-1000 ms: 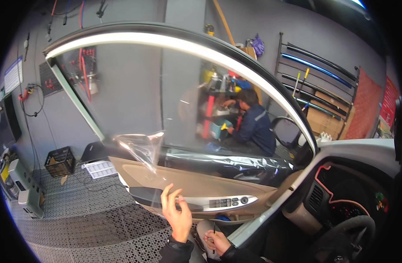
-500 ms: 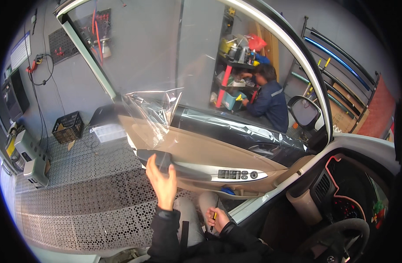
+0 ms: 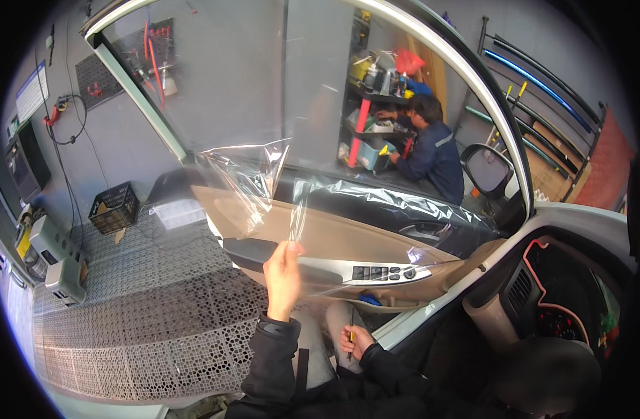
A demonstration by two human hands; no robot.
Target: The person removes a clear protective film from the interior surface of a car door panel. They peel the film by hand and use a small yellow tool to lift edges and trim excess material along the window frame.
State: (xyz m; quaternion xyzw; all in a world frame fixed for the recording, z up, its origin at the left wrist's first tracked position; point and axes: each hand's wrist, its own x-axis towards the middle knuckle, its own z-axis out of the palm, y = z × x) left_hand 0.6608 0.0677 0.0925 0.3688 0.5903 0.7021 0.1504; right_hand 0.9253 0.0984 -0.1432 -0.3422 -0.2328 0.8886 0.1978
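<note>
So the thing in play is a thin clear plastic film (image 3: 362, 190), hanging along the base of the window glass (image 3: 222, 91) and over the inside of the open car door. The left hand (image 3: 283, 278) has a bit of it pinched between thumb and fingers, just above the dark armrest (image 3: 251, 253), and the stuff bunches into a narrow pleat running up from there. The right hand (image 3: 359, 342) sits low near the person's legs, fingers closed round a slim black-and-yellow tool (image 3: 351, 336); can't tell what the tip is like.

Handling-wise, it looks like next to no weight and zero stiffness: it's all creases and shiny folds, so it probably flops, clings to itself and maybe tears if yanked. Probably a bit slippery too. Best hold is likely a loose edge or corner, fingertips only, like the left hand's pinch, or the flared flap at the window's lower left corner. Whether that flap and the pinched pleat are one sheet, can't really tell.
</note>
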